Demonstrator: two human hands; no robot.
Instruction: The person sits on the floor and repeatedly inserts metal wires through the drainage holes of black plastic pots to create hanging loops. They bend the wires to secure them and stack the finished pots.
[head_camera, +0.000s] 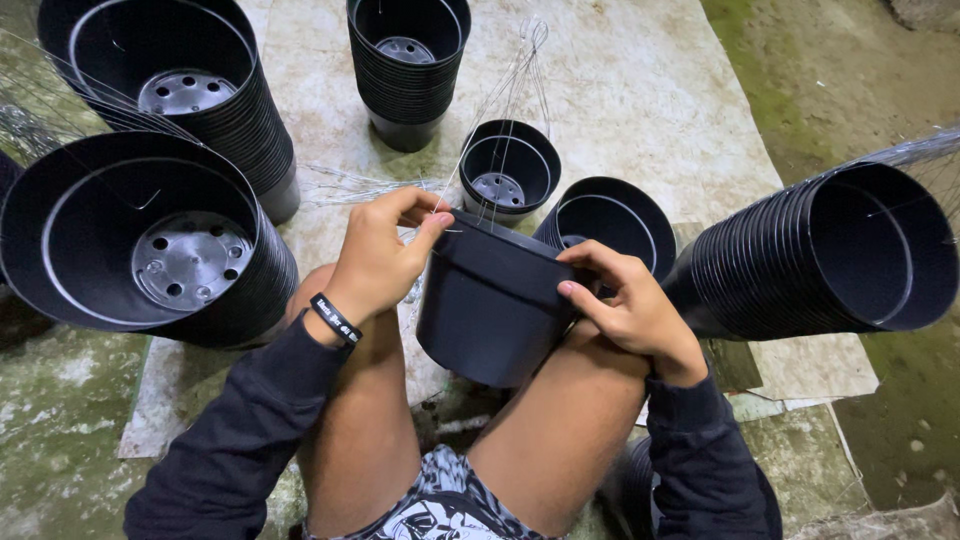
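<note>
We've got our left hand (375, 262) and right hand (630, 310) both gripping the rim of an empty black pot (490, 305) between our knees. Wire hangers (505, 95) rise from its rim. Stacks of nested pots (150, 240) crowd both sides, with little bare floor (640, 100) ahead.

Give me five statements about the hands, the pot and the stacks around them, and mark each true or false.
1. Both hands hold one black pot between the knees. True.
2. The left hand wears a dark wristband. True.
3. The right hand rests flat on the floor. False: it grips the pot's rim on the right side.
4. Thin wires rise from the pot's rim. True.
5. The stack at right stands upright. False: it lies on its side, mouth facing right.
</note>
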